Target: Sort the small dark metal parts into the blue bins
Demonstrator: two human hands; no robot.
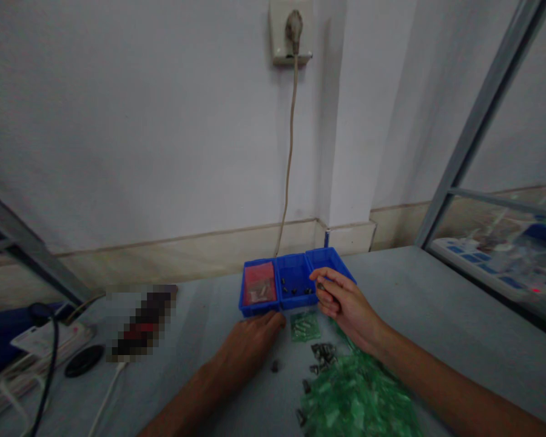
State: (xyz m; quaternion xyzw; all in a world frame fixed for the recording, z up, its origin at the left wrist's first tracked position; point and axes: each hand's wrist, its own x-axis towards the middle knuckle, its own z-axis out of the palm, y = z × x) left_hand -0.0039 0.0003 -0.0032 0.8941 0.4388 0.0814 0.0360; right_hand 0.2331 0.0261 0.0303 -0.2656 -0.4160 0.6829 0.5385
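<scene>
Pinched between the thumb and fingers of my right hand (341, 300) is a small dark metal piece (320, 286), held over the right blue bin (330, 260). My left hand (257, 334) rests on the table in front of the left blue bin (242, 297), its fingers together; what they hold, if anything, is hidden. That bin contains a pink packet (259, 276). A few small dark parts lie in the middle blue bin (293, 267). Between my hands is a small green bag (304, 326) of parts. Loose metal parts (323, 355) lie nearer me, beside a green plastic pile (359, 397).
A single metal part (275, 366) sits near my left forearm. On the left are a pixelated object (145, 321) with a white cable, a black disc (84, 360) and a power strip (73, 340). Behind stands the wall with a plugged cord (291, 139); metal frames rise at both sides.
</scene>
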